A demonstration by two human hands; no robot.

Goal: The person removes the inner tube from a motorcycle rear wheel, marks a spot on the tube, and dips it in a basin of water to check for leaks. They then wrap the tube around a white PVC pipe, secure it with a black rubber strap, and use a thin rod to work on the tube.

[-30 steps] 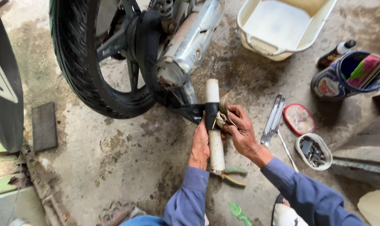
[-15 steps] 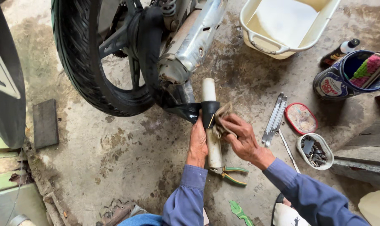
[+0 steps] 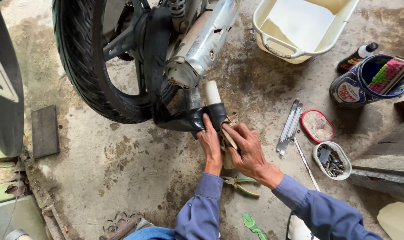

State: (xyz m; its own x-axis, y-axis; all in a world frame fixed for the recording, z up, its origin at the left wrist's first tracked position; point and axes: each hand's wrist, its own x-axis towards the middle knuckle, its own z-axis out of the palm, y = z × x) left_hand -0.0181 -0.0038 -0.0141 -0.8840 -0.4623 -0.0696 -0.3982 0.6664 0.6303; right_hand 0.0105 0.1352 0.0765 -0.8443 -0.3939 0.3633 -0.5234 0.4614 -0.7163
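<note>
I see the tube (image 3: 184,119), a black rubber band, draped from the wheel (image 3: 88,66) down to the floor (image 3: 122,169) and wrapped over a pale cylinder (image 3: 212,93) at the centre. My left hand (image 3: 209,142) is closed on the tube where it crosses the cylinder, fingers pressing it down. My right hand (image 3: 246,149), just at 3 o'clock of the left, pinches a small tan piece (image 3: 228,137) against the same spot; I cannot tell what that piece is. The cylinder's long axis runs from 12 to 6 o'clock, its free end pointing at 12 toward the exhaust (image 3: 202,44). The tube's flat run lies across it, from 9 to 3 o'clock. Pliers (image 3: 240,184) lie on the floor at 6 o'clock of the hands. 2 wrenches (image 3: 290,126) lie at 3 o'clock, near a red tin (image 3: 317,126).
</note>
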